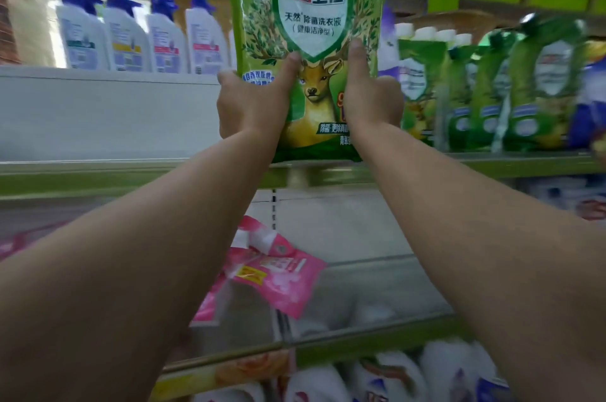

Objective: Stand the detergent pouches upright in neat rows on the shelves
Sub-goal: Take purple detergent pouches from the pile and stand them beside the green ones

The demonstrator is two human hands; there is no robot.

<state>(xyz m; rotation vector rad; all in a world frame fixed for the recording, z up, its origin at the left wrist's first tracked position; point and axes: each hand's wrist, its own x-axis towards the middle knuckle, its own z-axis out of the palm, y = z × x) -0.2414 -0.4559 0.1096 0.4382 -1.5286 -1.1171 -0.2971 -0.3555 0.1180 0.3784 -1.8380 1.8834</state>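
A green detergent pouch (311,18) with a deer picture and a white shield label is held upright in front of the upper shelf (98,169). My left hand (249,103) grips its lower left edge, thumb on the front. My right hand (370,96) grips its lower right edge the same way. The pouch's bottom hangs just at the shelf's front rail. To its right, several more green pouches (524,87) stand upright in a row on the same shelf.
White spray bottles (141,37) with blue triggers line the back left of the upper shelf. A pink pouch (278,273) lies tilted on the shelf below. White bottles (393,375) fill the lowest shelf. White-capped bottles (429,32) stand behind the green row.
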